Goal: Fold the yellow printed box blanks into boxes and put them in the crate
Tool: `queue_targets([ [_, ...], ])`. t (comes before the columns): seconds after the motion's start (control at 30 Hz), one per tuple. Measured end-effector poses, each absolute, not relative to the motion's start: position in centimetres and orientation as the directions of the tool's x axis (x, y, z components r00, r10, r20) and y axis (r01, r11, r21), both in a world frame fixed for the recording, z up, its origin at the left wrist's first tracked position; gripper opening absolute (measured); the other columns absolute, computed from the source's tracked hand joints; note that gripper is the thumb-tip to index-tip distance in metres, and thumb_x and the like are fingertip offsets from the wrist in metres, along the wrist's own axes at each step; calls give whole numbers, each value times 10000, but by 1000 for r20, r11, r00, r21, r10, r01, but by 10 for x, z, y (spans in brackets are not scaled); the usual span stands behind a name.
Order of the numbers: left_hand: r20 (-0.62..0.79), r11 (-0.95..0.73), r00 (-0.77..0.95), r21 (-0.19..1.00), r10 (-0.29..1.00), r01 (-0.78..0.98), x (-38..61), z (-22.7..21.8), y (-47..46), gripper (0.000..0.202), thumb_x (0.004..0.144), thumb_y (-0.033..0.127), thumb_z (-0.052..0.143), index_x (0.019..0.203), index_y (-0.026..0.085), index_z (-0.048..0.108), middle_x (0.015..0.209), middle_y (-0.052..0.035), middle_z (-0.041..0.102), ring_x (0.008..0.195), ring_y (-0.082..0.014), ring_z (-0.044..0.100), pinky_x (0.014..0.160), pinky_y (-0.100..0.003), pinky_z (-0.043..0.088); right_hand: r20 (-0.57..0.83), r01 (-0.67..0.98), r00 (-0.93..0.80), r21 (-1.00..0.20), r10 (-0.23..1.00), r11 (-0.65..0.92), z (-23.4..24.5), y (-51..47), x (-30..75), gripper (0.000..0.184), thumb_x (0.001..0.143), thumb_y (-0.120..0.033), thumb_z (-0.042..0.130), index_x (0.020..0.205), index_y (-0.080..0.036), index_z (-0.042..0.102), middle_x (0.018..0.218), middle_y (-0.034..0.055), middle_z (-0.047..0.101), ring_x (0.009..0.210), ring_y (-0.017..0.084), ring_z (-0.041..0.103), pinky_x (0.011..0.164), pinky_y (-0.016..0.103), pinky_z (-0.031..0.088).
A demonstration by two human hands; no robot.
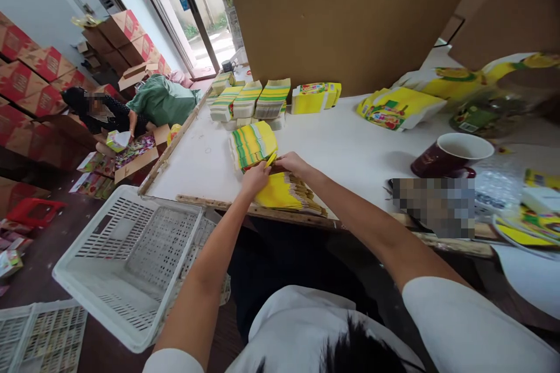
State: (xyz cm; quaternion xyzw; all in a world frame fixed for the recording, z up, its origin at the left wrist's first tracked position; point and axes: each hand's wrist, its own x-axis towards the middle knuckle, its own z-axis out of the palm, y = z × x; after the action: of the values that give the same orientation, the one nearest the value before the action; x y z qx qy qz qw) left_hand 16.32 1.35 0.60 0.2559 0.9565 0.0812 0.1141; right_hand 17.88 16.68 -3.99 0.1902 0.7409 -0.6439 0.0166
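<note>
My left hand [255,178] and my right hand [292,162] meet over a fanned stack of flat yellow packets [286,193] at the near edge of the white table [345,145]. Both hands pinch one yellow packet [272,158] held between them just above the stack. Right behind it lies another stack of yellow and green striped packets [252,144].
More packet stacks [249,102] and yellow boxes [315,97] line the table's back. A dark red mug [450,155] stands to the right. A white plastic crate [131,256] sits at lower left. A person [114,111] sits on the floor among red cartons [30,78].
</note>
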Motion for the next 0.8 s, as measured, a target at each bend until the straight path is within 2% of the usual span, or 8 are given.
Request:
queue_targets([
  [0.1, -160, 856, -847, 216, 506, 471, 164, 6, 12, 347, 1046, 422, 347, 1182, 244, 612, 1235, -104, 732, 1169, -264, 676, 939, -350, 496, -268, 357, -919, -877, 288, 322, -35, 178, 184, 317, 958, -372, 658, 1187, -152, 653, 1215, 73, 672, 1065, 235, 672, 907, 433, 585],
  [0.23, -129, 856, -855, 214, 502, 470, 166, 7, 13, 468, 1058, 479, 264, 1164, 230, 646, 1206, -99, 745, 1145, -253, 688, 938, -339, 501, -155, 302, -941, -780, 300, 548, -27, 193, 192, 301, 964, -387, 645, 1160, -159, 667, 1258, 87, 671, 1153, 243, 645, 1002, 483, 530],
  [0.3, -108, 861, -863, 204, 494, 467, 168, 8, 14, 516, 1063, 482, 230, 1171, 224, 663, 1226, -102, 739, 1161, -249, 681, 963, -339, 494, -120, 242, -965, -748, 232, 618, -23, 198, 197, 256, 950, -357, 660, 1103, -155, 697, 1211, 81, 709, 1135, 229, 657, 1014, 462, 510],
  [0.4, -79, 868, -873, 181, 481, 462, 169, 10, 18, 511, 1061, 461, 260, 1160, 215, 697, 1248, -110, 732, 1183, -259, 669, 1005, -353, 476, -139, 135, -989, -730, 49, 670, -14, 204, 208, 116, 840, -197, 703, 926, -175, 777, 1005, 22, 790, 1002, 190, 693, 935, 308, 502],
  [0.47, -76, 869, -874, 172, 480, 463, 170, 12, 20, 488, 1050, 462, 306, 1137, 220, 721, 1235, -106, 740, 1169, -262, 675, 1004, -352, 476, -170, 78, -983, -736, -72, 673, -7, 207, 215, 176, 773, -128, 678, 872, -192, 810, 894, -16, 800, 887, 159, 693, 837, 235, 495],
  [0.57, -89, 871, -873, 171, 479, 460, 169, 13, 21, 482, 1038, 486, 337, 1114, 239, 744, 1205, -92, 756, 1142, -259, 686, 971, -338, 489, -196, 32, -966, -741, -171, 671, -1, 211, 223, 250, 783, -163, 640, 947, -199, 826, 816, -23, 782, 732, 126, 650, 727, 228, 486],
  [0.67, -98, 879, -880, 173, 465, 445, 167, 13, 20, 505, 1037, 506, 318, 1127, 253, 745, 1207, -84, 756, 1138, -264, 687, 952, -339, 494, -182, 22, -971, -718, -157, 696, -2, 216, 224, 241, 826, -252, 626, 943, -188, 826, 749, -11, 748, 651, 119, 603, 683, 246, 469],
  [0.8, -107, 890, -889, 168, 445, 425, 164, 11, 22, 533, 1041, 511, 289, 1148, 247, 740, 1230, -88, 747, 1151, -274, 681, 955, -346, 490, -51, 55, -998, -635, 30, 771, -10, 219, 219, 294, 896, -292, 562, 977, -143, 803, 858, 49, 759, 788, 174, 645, 755, 275, 461],
])
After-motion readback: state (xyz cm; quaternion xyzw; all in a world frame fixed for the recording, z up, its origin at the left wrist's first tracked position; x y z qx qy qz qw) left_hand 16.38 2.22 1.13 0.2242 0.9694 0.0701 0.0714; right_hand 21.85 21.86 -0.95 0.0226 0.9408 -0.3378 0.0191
